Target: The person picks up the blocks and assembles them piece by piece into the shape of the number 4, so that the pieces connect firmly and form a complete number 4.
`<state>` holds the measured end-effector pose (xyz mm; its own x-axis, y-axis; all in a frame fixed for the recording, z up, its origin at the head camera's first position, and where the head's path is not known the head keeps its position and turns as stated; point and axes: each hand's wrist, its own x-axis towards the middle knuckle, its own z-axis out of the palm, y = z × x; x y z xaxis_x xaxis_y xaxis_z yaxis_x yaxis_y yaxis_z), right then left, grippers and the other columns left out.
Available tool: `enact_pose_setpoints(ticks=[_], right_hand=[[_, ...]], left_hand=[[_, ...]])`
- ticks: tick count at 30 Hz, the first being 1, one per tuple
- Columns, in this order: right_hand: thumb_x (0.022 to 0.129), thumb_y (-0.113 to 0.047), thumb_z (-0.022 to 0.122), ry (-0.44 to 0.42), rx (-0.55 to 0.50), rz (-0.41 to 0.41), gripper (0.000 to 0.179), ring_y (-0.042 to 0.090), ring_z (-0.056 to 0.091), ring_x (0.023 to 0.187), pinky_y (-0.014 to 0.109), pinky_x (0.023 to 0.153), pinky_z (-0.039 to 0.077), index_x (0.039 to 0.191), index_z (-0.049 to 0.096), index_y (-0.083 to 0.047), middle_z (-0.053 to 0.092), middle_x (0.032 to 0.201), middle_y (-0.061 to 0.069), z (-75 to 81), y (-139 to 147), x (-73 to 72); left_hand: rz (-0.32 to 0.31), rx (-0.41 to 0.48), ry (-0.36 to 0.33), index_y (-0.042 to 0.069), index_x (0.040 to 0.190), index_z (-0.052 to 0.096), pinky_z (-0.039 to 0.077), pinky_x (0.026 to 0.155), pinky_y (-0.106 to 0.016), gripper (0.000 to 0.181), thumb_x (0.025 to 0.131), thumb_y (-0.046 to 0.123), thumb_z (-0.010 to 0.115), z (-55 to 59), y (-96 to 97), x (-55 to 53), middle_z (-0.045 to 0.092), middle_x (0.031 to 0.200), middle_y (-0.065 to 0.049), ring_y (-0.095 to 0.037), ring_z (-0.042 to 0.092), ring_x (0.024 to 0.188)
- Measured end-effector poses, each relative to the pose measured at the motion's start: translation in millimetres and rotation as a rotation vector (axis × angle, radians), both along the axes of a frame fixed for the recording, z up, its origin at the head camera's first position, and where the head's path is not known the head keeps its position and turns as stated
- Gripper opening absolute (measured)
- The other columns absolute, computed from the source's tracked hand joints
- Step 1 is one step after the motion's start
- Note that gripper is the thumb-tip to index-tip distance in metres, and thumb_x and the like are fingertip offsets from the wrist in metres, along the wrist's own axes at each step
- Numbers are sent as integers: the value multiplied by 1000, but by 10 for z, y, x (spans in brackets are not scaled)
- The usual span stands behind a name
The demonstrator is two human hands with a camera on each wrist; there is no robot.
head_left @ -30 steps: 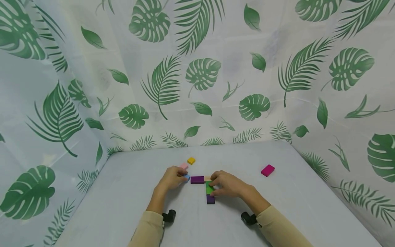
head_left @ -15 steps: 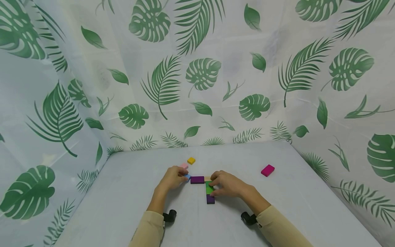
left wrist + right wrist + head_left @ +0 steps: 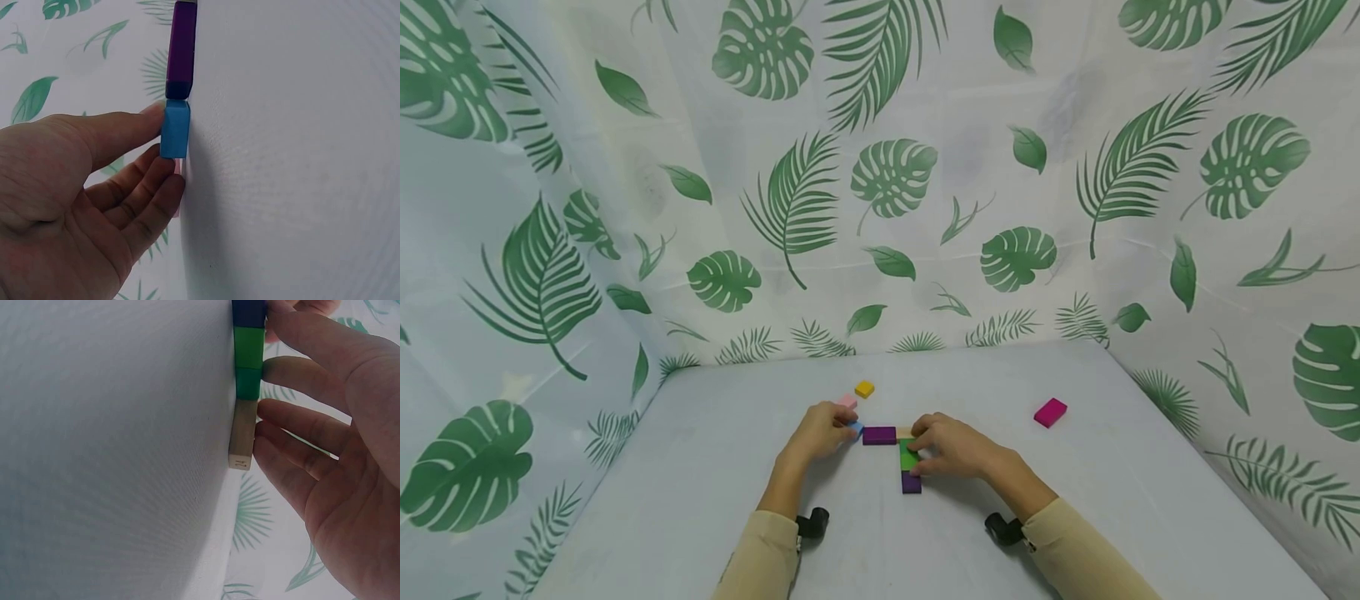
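My left hand (image 3: 818, 430) pinches a small light-blue block (image 3: 175, 131), thumb on one side of it, its end right at the purple block (image 3: 879, 436). From the purple block the row runs right to a plain wooden block (image 3: 244, 434), then turns toward me through a green block (image 3: 909, 458) to a dark purple block (image 3: 911, 482). Over this right-hand column, my right hand (image 3: 958, 450) spreads its fingers, fingertips touching the wooden and green blocks and the thumb at the dark purple one. In the right wrist view a teal-green section (image 3: 247, 384) shows beside the wooden block.
Just past the left hand lies a pink block (image 3: 847, 402), partly hidden, with a yellow block (image 3: 865, 389) behind it. A magenta block (image 3: 1050, 412) sits farther right on the white tabletop (image 3: 700, 483). A leaf-printed curtain (image 3: 895, 250) encloses the back and sides.
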<state>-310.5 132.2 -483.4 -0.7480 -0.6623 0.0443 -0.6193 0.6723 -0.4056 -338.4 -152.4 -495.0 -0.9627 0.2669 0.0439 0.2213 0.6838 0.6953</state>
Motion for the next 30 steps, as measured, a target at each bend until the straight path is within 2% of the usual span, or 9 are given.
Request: enact_pose_setpoints(ticks=[10,17,30], right_hand=[[89,-41,83,-7,-3,0,46,26,59,126,47,108,50,122,78,-10,66,135,9,-1,4,7],[89,-41,83,-14,-2,-5,46,27,59,127,47,109,50,122,78,-10,65,135,10,-3,3,4],[88,-40,84,-26,-2,-19,44,25,58,127,46,108,50,122,79,-12,65,135,7,-3,-8,-5]], left_hand=[[17,-13,-15,4,118,75,55,95,-44,25,94,12,77,22,18,12,72,110,-10,-20,64,97],[-7,-14,9,3,119,75,56,94,-44,26,94,10,77,18,1,10,72,111,-11,-21,65,98],[-5,-14,5,5,120,75,55,95,-46,27,95,13,76,0,-17,-11,72,112,-11,-22,65,100]])
